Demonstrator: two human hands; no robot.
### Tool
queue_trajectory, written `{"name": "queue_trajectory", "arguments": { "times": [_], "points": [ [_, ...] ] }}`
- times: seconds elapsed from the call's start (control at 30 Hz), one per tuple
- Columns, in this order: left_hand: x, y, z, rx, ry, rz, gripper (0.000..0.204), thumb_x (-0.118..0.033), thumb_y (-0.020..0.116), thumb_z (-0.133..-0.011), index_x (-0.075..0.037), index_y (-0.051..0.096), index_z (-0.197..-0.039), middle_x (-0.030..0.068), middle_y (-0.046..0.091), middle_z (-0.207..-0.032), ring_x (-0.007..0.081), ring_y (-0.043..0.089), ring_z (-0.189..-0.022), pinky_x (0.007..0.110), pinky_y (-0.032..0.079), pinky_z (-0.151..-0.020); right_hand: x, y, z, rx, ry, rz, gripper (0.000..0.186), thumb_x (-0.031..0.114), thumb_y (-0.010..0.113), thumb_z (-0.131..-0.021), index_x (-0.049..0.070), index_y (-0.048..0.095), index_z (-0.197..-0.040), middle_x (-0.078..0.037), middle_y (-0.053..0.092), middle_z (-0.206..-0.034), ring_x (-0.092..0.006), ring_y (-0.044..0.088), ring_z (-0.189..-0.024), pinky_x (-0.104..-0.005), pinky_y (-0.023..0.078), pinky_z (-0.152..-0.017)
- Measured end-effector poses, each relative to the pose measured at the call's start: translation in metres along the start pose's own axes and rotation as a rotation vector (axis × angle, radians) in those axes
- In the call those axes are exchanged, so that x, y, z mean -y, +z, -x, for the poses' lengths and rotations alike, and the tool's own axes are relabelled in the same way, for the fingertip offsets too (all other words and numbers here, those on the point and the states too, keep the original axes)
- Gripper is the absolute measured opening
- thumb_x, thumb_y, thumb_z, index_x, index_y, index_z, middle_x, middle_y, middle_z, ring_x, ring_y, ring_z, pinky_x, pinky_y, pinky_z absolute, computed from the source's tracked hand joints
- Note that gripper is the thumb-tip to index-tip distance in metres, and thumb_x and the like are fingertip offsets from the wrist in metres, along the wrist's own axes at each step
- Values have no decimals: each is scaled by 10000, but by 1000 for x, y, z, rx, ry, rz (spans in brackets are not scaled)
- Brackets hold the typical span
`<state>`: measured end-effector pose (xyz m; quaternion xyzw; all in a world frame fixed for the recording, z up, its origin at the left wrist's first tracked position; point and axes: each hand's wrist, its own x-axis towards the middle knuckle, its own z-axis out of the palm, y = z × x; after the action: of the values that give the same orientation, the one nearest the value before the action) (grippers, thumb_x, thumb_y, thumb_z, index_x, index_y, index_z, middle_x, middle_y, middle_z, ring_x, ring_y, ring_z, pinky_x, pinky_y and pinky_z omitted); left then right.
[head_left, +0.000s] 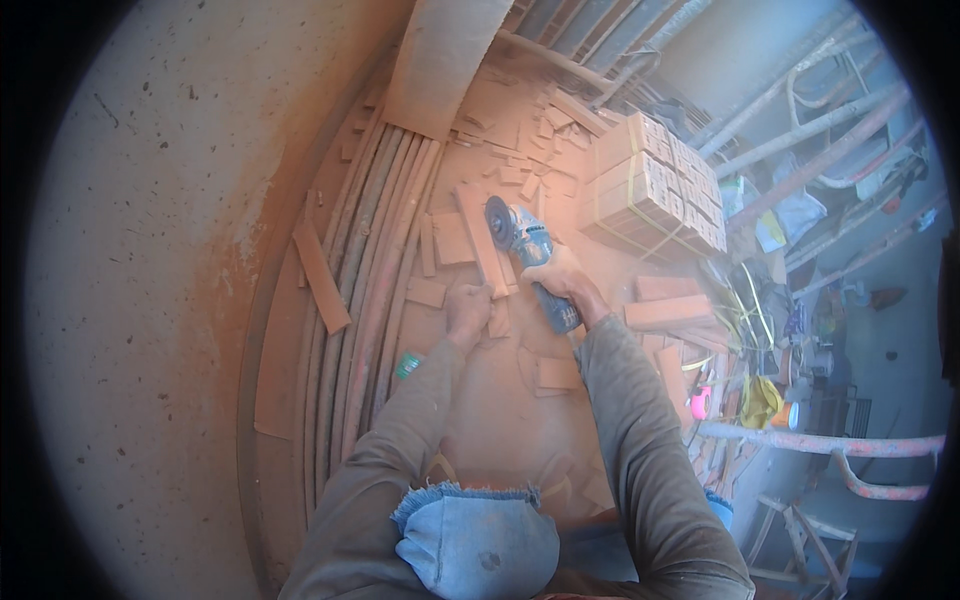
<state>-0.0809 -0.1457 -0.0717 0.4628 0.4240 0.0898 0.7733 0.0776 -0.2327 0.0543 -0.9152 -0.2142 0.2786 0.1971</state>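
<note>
Head-worn fisheye view, left of a pair, facing down along outstretched sleeves (640, 410) to the floor (500, 425), left hand (467, 313) and right hand (562, 274) near, mid-view.

– What colour is the angle grinder (532, 241)?
– Blue, with a dark disc (499, 222).
– And the tile strip (478, 235)?
– Brick-orange.
– The sleeves (645, 410)?
– Olive-grey; the denim (450, 540) is faded blue with one dark spot.
– The wall (170, 250)?
– Greyish beige, dark-speckled, stained orange.

From here I see a slanted blue angle grinder (532, 240), its dark round disc (499, 222) at a long, narrow reddish tile (474, 222).
</note>
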Motion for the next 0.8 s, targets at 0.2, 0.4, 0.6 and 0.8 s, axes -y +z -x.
{"name": "queue_trajectory", "arguments": {
  "times": [0.2, 0.4, 0.6, 0.8],
  "points": [
    [3, -1, -1, -13, -6, -34, 334, -305, 729, -909, 18, 723, -823, 80, 701, -700, 145, 650, -623, 330, 507, -618, 23, -11, 8, 20, 55, 24, 611, 286, 834, -663, -57, 680, -1145, -200, 736, -986, -297, 728, -899, -404, 575, -799],
    [-3, 1, 1, 7, -22, -19, 293, -258, 729, -939, 23, 703, -859, 92, 696, -741, 145, 640, -623, 310, 514, -590, 18, -10, -2, 14, 71, 44, 599, 306, 835, -661, -90, 692, -1086, -213, 737, -954, -301, 734, -871, -406, 578, -772],
    [-7, 0, 3, 21, -44, -21, 281, -240, 732, -944, 31, 698, -876, 99, 700, -760, 151, 644, -642, 305, 524, -602, 15, -7, -10, -3, 43, 49, 518, 302, 832, -657, -91, 719, -975, -205, 742, -893, -298, 735, -813, -405, 577, -731],
    [-9, 0, 5, 16, -53, -26, 282, -247, 735, -944, 21, 698, -862, 94, 700, -756, 149, 644, -636, 301, 523, -598, 16, -8, -11, -3, 39, 41, 516, 301, 827, -656, -106, 720, -954, -208, 736, -880, -294, 734, -807, -408, 573, -717]
  ]
}}
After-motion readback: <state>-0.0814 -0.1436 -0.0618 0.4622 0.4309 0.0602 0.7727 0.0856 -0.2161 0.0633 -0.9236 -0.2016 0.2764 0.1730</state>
